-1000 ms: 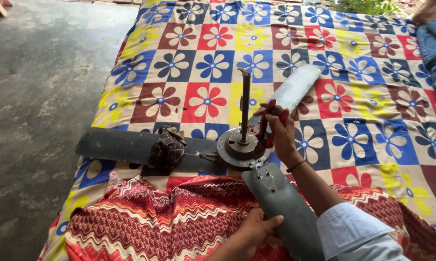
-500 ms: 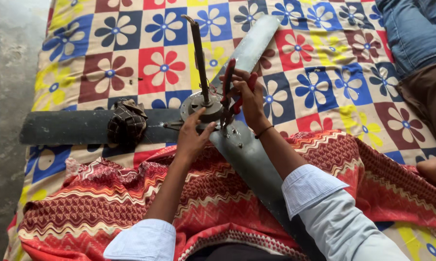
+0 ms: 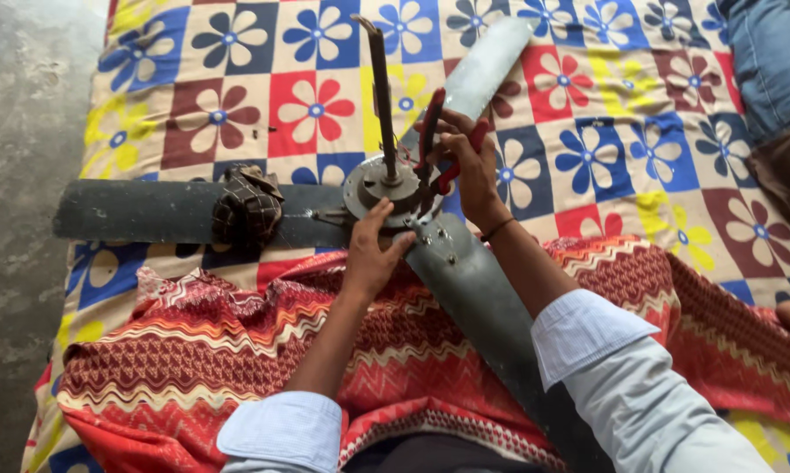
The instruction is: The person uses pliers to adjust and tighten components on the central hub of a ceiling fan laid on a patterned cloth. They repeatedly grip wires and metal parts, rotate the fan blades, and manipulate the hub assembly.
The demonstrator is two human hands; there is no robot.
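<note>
The right hand (image 3: 469, 166) is clamped around the red handles of a pair of pliers (image 3: 436, 149), whose nose points down at the rim of the ceiling fan hub (image 3: 386, 188). The left hand (image 3: 368, 254) now rests on the near edge of that hub, fingers together and pressing on the metal where the near blade (image 3: 482, 298) is bolted on; a second ago this hand lay lower, on the blade over the red zigzag cloth (image 3: 237, 350). Judged from this shift, the hub is now braced from both sides, so the pliers can work against a steadied part. The fan lies on the flower-patterned quilt (image 3: 237, 88), its downrod (image 3: 382, 96) standing upright just left of the right-hand grip. A dark blade (image 3: 132, 210) extends far left of the left hand, with a brown folded cloth (image 3: 247, 206) on it. A pale blade (image 3: 487, 66) runs away beyond the pliers. Another person's denim-clad leg (image 3: 776, 61) is well right.
</note>
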